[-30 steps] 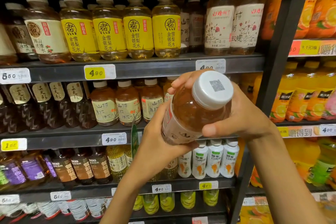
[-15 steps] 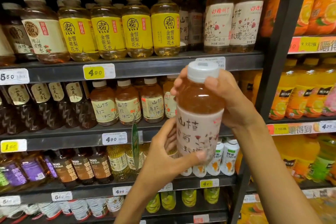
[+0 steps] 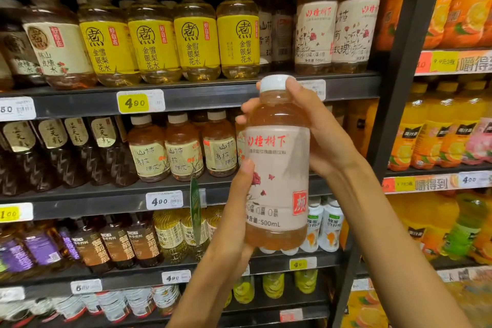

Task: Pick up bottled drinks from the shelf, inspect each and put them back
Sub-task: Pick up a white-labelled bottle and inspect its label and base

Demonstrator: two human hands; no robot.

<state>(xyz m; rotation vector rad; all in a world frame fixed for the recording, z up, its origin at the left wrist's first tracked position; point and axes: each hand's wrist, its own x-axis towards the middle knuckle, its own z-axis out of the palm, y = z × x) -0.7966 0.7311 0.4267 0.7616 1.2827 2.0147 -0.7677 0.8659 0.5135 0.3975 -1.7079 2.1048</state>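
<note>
I have the bottle [image 3: 277, 176] upright in front of the shelf [image 3: 213, 96], off it and carried by both hands. My left hand [image 3: 234, 224] cups it from the lower left: the thumb lies up along the left edge of the pale label and the palm sits under and beside the bottom part, fingers wrapped round the back where I cannot see them. My right hand [image 3: 319, 136] holds the upper part from the right, with the thumb tip against the white cap [image 3: 275, 82] and the fingertips showing round the bottle's left shoulder. So the bottle sits between the two hands, the left low and the right high, its label with red characters, a rose drawing and the 500mL marking facing me. The amber drink shows above and below the label. Behind it, the cap reaches level with the front edge of the upper shelf board, just beside a white price tag [image 3: 314, 89] there. The yellow-label bottles [image 3: 197, 42] stand on that board to the upper left, and orange juice bottles [image 3: 431, 136] fill the rack at the right edge.
</note>
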